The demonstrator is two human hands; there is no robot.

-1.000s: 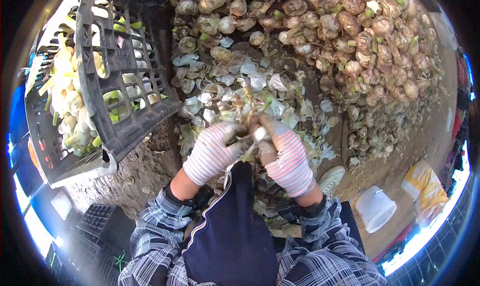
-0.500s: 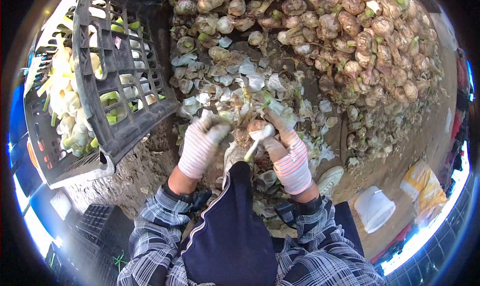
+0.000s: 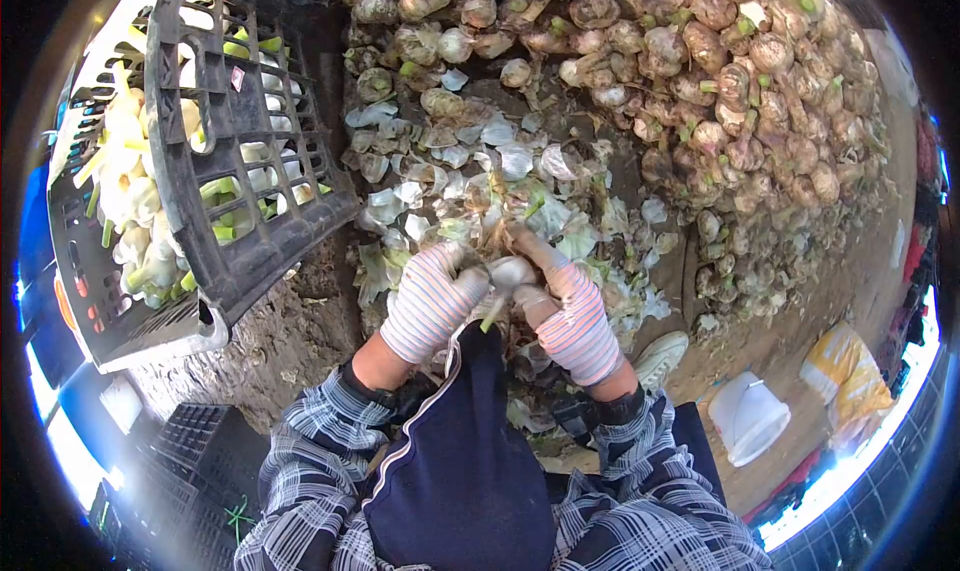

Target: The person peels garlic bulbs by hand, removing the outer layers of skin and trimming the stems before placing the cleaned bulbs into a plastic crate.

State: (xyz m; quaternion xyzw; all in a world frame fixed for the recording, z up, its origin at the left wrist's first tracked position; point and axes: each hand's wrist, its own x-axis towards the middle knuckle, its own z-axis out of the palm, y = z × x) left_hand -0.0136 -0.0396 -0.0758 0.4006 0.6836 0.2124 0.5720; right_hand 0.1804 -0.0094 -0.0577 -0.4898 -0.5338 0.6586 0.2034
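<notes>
A garlic bulb [image 3: 511, 272] with a white, bare surface is held between my two gloved hands, its short green stem [image 3: 492, 313] pointing down toward my lap. My right hand [image 3: 572, 316], in a striped glove, is closed around the bulb from the right. From the left, my left hand [image 3: 437, 296] presses its curled fingers against the same bulb; whether they pinch skin or the bulb itself is hidden. Just beyond my fingers lie loose garlic skins [image 3: 515, 161], white and papery, spread over the ground.
A heap of unpeeled garlic [image 3: 740, 91] fills the far right. At left a black plastic crate [image 3: 265, 261] stands beside peeled garlic [image 3: 145, 206]. A white bucket [image 3: 748, 418] and a yellow sack [image 3: 848, 376] lie at right, near my shoe [image 3: 662, 359]. More dark crates [image 3: 200, 441] sit lower left.
My left hand has moved right and now meets the garlic bulb. The right hand has shifted slightly left and still holds it.
</notes>
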